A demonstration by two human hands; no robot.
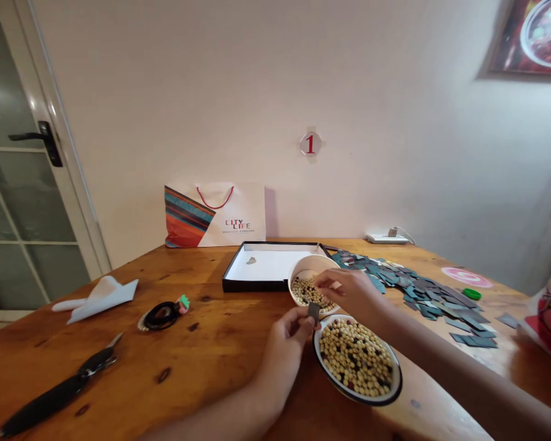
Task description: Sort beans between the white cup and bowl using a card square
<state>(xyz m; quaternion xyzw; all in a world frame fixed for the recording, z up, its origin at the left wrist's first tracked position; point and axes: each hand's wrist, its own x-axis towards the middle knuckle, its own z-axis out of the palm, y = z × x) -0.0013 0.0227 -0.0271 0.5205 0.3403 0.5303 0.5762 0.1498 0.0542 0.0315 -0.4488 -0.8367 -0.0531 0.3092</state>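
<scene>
Dark card (pixel 313 310) pinched in left grip (pixel 290 334); right grip (pixel 349 289) at far bowl (pixel 320 263), closure unclear

A pale wall (pixel 211 92) rises behind a glossy wooden counter (pixel 211 343), a plaque (pixel 311 144) bearing a red "1" above the frame's centre; a glass-paned door (pixel 21 184) with a black handle (pixel 50 144) stands at left, a framed picture (pixel 535 40) upper right.

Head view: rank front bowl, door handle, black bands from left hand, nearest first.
1. Front bowl: just right of the left hand.
2. Black bands: to the hand's left.
3. Door handle: far left, in the background.
</scene>
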